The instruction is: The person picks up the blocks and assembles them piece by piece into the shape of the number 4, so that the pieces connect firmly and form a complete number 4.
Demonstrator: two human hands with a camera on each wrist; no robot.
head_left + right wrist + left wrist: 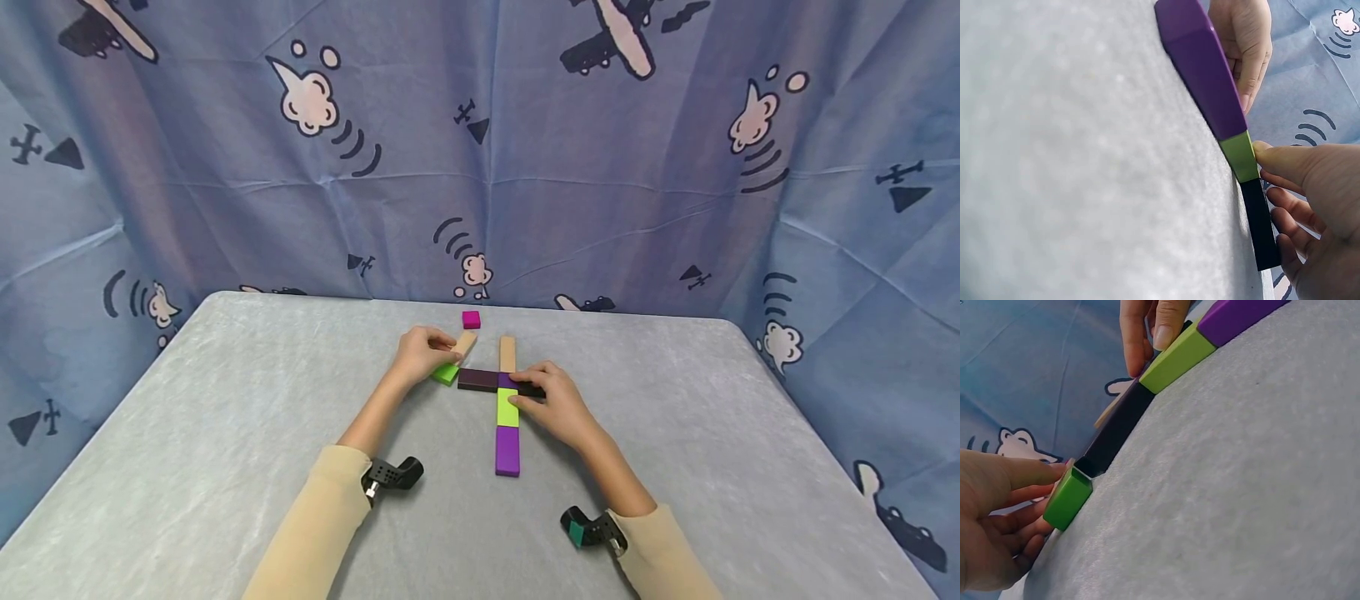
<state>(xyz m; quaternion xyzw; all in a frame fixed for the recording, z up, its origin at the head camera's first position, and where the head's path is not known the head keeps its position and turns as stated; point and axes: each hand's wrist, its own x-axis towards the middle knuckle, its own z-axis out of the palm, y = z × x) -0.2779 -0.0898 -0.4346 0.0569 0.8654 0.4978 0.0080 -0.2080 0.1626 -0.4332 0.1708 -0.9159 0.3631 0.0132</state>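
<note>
In the head view my left hand [424, 355] pinches the near end of a plain wooden block [467, 342] slanting beside a bright green block [446, 374]. Up close, its thumb and fingers lie at the green block's far edge; the wooden one is mostly hidden. My right hand [557, 405] holds a dark block [536, 391] between thumb and fingers, the thumb touching a lime block [507, 407]. Left of a small purple block [507, 381] lies another dark block [477, 380]. A wooden block [507, 354] extends behind, a long purple block [507, 451] in front.
A magenta block [471, 319] lies apart near the back edge of the grey cloth-covered table [225, 433]. Behind the table hangs a blue patterned curtain [420, 150]. Each wrist carries a black camera mount.
</note>
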